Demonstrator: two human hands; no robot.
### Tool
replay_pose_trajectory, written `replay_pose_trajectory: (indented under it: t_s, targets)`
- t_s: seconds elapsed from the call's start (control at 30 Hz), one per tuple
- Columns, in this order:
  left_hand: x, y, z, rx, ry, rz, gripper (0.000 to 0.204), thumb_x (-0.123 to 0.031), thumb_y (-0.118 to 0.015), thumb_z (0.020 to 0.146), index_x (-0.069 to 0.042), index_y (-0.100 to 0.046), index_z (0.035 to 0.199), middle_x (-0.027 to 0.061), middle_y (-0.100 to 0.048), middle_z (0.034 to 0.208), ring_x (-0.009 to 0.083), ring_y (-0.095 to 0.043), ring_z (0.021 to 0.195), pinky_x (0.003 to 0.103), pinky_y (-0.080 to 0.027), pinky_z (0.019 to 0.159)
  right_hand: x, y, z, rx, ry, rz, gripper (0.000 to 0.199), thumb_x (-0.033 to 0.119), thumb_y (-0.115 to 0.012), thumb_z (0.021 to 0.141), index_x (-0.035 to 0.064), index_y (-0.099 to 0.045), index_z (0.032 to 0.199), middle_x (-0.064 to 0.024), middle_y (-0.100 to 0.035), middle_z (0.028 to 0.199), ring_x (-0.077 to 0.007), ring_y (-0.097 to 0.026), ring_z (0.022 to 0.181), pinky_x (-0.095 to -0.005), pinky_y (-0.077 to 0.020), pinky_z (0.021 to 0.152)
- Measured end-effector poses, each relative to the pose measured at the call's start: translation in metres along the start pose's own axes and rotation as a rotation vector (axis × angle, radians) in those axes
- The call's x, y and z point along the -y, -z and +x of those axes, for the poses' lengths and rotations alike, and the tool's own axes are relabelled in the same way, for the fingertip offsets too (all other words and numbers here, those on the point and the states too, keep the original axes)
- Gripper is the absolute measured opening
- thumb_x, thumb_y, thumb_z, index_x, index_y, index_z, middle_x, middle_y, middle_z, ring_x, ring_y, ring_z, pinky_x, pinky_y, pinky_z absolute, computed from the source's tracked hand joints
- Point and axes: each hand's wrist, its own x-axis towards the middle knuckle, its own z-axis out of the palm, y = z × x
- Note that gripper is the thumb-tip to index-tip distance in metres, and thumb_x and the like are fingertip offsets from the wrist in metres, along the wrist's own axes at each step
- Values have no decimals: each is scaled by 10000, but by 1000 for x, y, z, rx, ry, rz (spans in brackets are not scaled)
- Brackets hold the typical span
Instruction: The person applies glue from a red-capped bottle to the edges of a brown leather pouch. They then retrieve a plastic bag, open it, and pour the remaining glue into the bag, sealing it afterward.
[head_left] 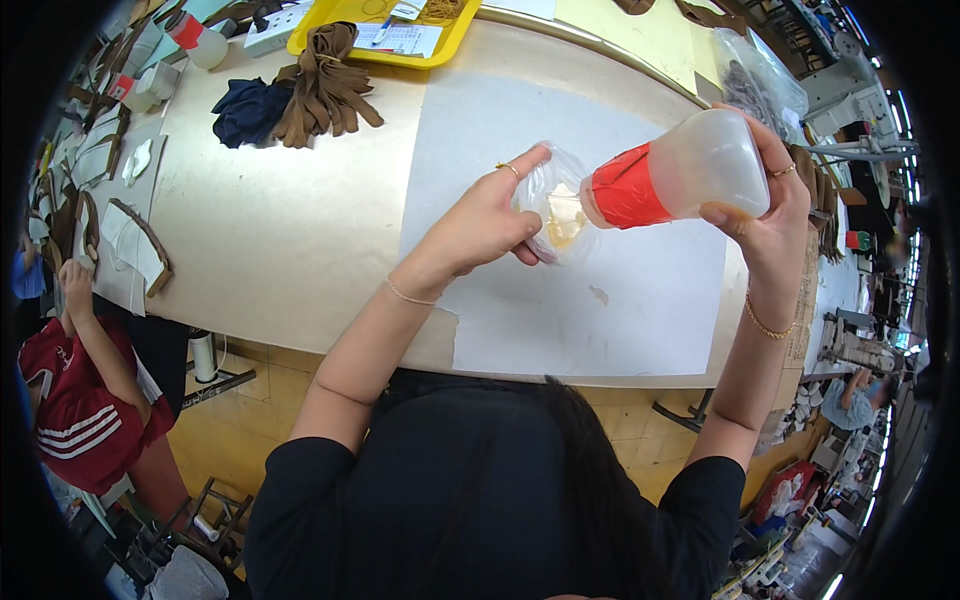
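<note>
My left hand grips a small cup that looks wrapped in thin clear plastic, with yellowish residue or liquid inside. Fingers and thumb curl around its near-left side. In my right hand is a translucent plastic bottle with a red band around its upper part. It lies tilted almost on its side, its mouth pointing left at the cup's opening. A thin stream seems to run between them. Both are held above a large white paper sheet on the table.
Brown fabric strips and a navy cloth bundle lie at the back left. Behind them sits a yellow tray. A clear plastic bag rests at the back right. Someone in a red top works at the left.
</note>
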Motion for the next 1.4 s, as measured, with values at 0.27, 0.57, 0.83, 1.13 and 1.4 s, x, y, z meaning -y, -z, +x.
replay_pose_trajectory:
  t_s: [0.27, 0.57, 0.83, 1.13, 1.4]
  targets:
    - [-1, -2, -2, -19, -9, 10, 822, 61, -472, 724, 26, -215, 1505, 173, -401, 1449, 153, -657, 736, 255, -576, 611, 5, -1, 1, 1, 32, 15, 769, 94, -903, 627, -38, -523, 1283, -119, -620, 1209, -184, -625, 1072, -324, -540, 920]
    - [3, -3, -2, -10, -18, 0, 826, 57, -465, 722, 29, -205, 1506, 168, -483, 1359, 145, -659, 713, 257, -580, 604, 7, 4, -1, 7, 36, -26, 761, 119, -895, 650, -30, -519, 1294, -116, -619, 1211, -190, -624, 1074, -324, -538, 920]
    - [5, -3, -4, -13, -17, -12, 831, 58, -466, 717, 37, -200, 1504, 171, -459, 1388, 158, -670, 748, 257, -584, 613, 8, 3, 0, 4, 27, -48, 759, 153, -900, 654, -23, -527, 1291, -115, -628, 1192, -189, -636, 1052, -320, -542, 904]
    - [7, -2, -8, 9, 10, -8, 839, 67, -472, 715, 37, -194, 1506, 168, -399, 1449, 154, -665, 774, 261, -582, 620, 9, 0, 1, 16, 33, -55, 743, 154, -894, 668, -22, -529, 1291, -113, -633, 1176, -183, -638, 1043, -320, -543, 900]
    - [7, -4, -9, -9, 3, 6, 842, 65, -474, 718, 38, -184, 1508, 163, -382, 1468, 148, -659, 768, 261, -581, 610, 7, 1, 1, 27, 44, -57, 740, 145, -890, 673, -22, -526, 1295, -114, -632, 1180, -184, -640, 1043, -320, -548, 899]
